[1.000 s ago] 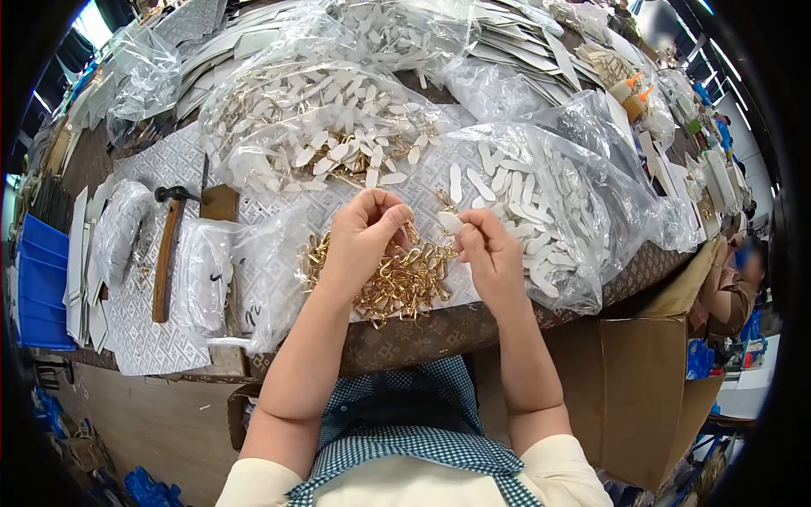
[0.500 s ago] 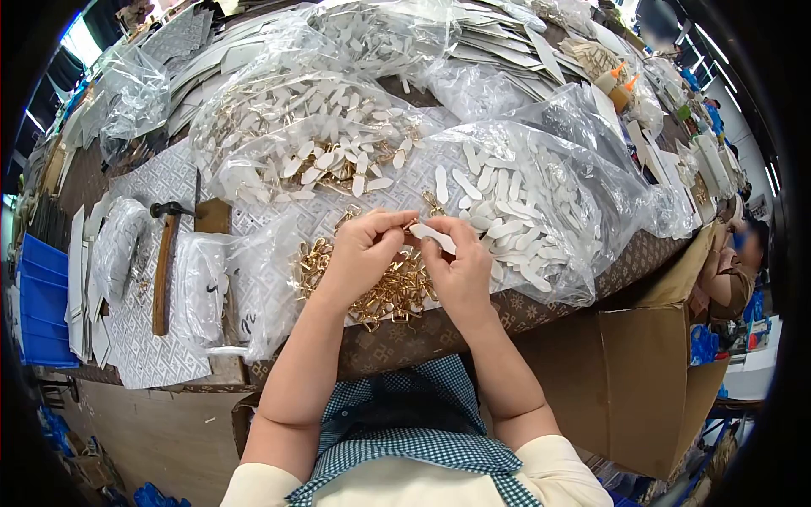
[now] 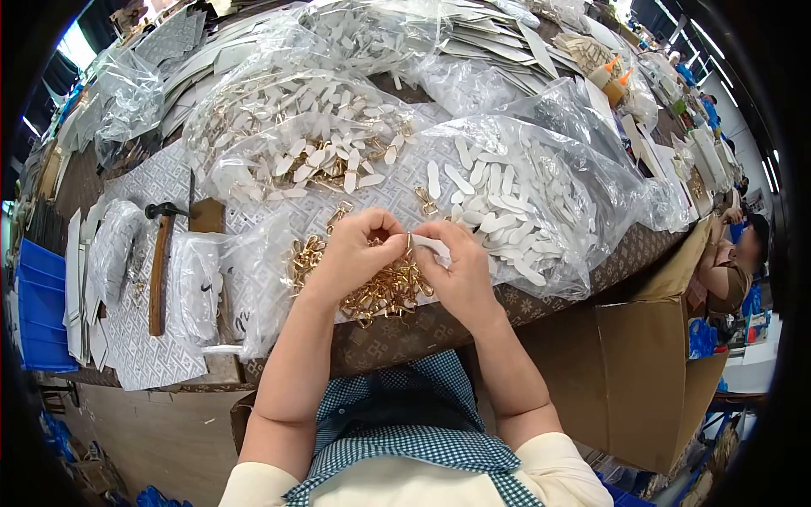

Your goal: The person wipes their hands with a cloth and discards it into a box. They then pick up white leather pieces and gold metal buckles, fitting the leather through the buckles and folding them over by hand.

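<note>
Over a pile of gold metal clasps, my two hands meet with their fingertips close together. My left hand pinches a small gold clasp, mostly hidden by the fingers. A white strap piece is pinched in my right hand, its end at the clasp. To the right, loose white strap pieces spill from a clear plastic bag. Behind my hands, strap pieces with gold clasps attached lie in and before another clear bag.
At left are a hammer, plastic-wrapped bundles and a blue bin. An open cardboard box stands at the table's right front edge. Two glue bottles stand back right. Another person is at far right.
The white piece has turned and now sits more between my right fingers. My hands have shifted slightly, and the whole view has moved a little to the left.
</note>
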Tool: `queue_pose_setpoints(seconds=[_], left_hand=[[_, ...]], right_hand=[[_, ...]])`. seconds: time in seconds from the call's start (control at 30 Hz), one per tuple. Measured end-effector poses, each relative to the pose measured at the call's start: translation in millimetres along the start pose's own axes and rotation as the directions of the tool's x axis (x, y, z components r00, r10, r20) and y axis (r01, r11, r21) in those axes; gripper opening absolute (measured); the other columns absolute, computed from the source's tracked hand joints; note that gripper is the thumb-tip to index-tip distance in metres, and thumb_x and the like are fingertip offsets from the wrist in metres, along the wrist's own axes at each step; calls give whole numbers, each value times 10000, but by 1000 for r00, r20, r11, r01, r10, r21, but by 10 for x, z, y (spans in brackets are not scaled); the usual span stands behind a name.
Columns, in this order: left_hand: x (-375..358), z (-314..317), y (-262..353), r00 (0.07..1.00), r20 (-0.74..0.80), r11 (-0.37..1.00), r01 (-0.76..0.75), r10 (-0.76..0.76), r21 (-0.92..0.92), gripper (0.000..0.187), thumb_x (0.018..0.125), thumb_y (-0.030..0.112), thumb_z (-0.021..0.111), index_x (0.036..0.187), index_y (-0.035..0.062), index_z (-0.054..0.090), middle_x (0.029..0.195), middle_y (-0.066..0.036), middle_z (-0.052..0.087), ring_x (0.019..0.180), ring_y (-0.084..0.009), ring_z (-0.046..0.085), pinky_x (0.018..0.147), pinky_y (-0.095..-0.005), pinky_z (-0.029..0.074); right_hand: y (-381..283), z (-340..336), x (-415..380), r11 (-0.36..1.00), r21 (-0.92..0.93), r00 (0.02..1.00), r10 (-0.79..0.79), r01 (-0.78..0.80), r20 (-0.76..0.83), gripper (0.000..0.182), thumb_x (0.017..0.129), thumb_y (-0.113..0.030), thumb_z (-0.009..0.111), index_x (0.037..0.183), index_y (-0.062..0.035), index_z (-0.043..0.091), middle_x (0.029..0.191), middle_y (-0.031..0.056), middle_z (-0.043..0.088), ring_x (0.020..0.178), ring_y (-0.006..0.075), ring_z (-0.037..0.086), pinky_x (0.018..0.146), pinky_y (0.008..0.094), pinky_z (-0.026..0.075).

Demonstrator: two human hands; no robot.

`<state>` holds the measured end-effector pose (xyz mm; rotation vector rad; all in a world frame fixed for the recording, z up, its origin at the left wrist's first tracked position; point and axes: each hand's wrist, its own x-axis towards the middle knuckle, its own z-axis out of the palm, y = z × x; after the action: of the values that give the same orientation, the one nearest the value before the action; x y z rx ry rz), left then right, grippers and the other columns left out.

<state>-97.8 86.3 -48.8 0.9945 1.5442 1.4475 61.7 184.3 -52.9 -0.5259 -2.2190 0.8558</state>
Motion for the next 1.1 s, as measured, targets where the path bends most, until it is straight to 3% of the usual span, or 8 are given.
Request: queue_pose_setpoints(seconds=[0.07, 0.1, 0.2, 0.3, 0.4, 0.63, 0.83, 1.1], left_hand=[[24, -4, -74, 996, -7, 985, -85, 87, 152, 110, 864, 68, 644, 842, -39, 658, 745, -15, 653, 669, -61, 597, 604, -207, 479], [28, 8, -74, 998, -5, 992, -68, 69, 104, 115, 861, 67, 633, 831, -43, 650, 738, -19, 651, 671, -54, 604, 597, -207, 484], [-10, 38, -12, 1000, 14, 998, 1, -1, -63, 112, 865, 60, 629, 827, -44, 647, 737, -19, 650, 674, -53, 614, 593, -208, 491], [-23, 16, 4, 997, 43, 984, 76, -70, -162, 55, 887, 14, 614, 883, -32, 644, 791, -6, 641, 682, -36, 589, 592, -192, 482], [-26, 18, 9, 999, -14, 988, 36, -38, -149, 77, 868, 24, 612, 846, -43, 646, 755, -12, 650, 677, -49, 608, 594, -204, 493], [8, -22, -49, 995, -103, 999, -19, 15, -41, 94, 821, 54, 630, 828, -35, 662, 696, -9, 637, 627, -39, 557, 562, -219, 460], [-16, -45, 15, 988, -156, 1000, -5, 4, -11, 103, 810, 69, 639, 824, -29, 668, 677, 5, 616, 613, -32, 521, 545, -222, 437], [-11, -106, 8, 982, -186, 997, -32, 18, -72, 87, 834, 51, 629, 825, -30, 659, 708, 14, 628, 631, -26, 532, 553, -207, 438]], right_hand=[[49, -125, 52, 976, -144, 986, -154, 163, 71, 303, 809, -138, 712, 1092, -47, 652, 947, 106, 685, 865, 316, 645, 736, 416, 515], [50, -180, 94, 959, -186, 975, -194, 212, 111, 350, 803, -159, 736, 1132, -66, 659, 969, 94, 684, 885, 291, 659, 737, 403, 525], [-120, -194, 106, 1000, 28, 980, 0, -5, 201, 323, 802, -142, 734, 1105, -62, 655, 980, 94, 680, 881, 276, 668, 740, 382, 536], [-71, -107, 120, 997, 80, 984, 11, -25, 176, 293, 799, -122, 727, 1069, -51, 640, 976, 106, 673, 876, 280, 673, 742, 371, 545], [-75, -44, 151, 997, 33, 987, -71, 67, 145, 264, 799, -102, 709, 1040, -44, 621, 966, 118, 667, 872, 307, 669, 735, 382, 547], [-110, 41, 207, 983, -139, 989, -102, 117, 112, 228, 807, -157, 690, 1000, -65, 611, 895, 101, 684, 763, 305, 683, 613, 384, 534], [-156, 35, 303, 1000, 11, 983, -4, 2, 181, 222, 804, -149, 693, 988, -67, 599, 779, 123, 675, 676, 301, 684, 595, 382, 530], [-196, 100, 354, 997, 30, 983, 60, -67, 175, 209, 806, -149, 677, 959, -56, 569, 785, 132, 670, 685, 314, 680, 608, 395, 531]])
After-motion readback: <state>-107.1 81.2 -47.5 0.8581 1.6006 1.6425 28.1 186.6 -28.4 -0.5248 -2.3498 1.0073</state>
